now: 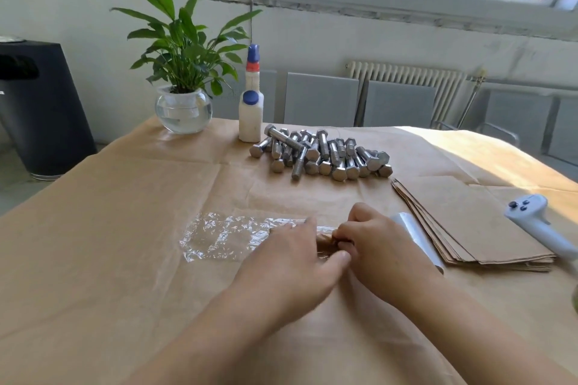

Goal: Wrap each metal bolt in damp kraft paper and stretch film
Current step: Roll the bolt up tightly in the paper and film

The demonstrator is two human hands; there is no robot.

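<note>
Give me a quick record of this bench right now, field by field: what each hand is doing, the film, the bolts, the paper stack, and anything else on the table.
left hand: rests on the paper-wrapped bundle, fingers over it
right hand: pinches the bundle's right end
stretch film sheet: flat, crinkled, left of the bundle
film roll: beside the right hand
bolts: loose pile, far centre
kraft sheets: stacked at right
spray bottle: upright behind the bolts
potted plant: far left
controller: right edge

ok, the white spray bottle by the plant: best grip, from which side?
Grip the spray bottle round its broad white body, below the blue cap. It stands upright. Come from the front left, probably: the bolts crowd its right and the plant bowl stands well left.
</note>
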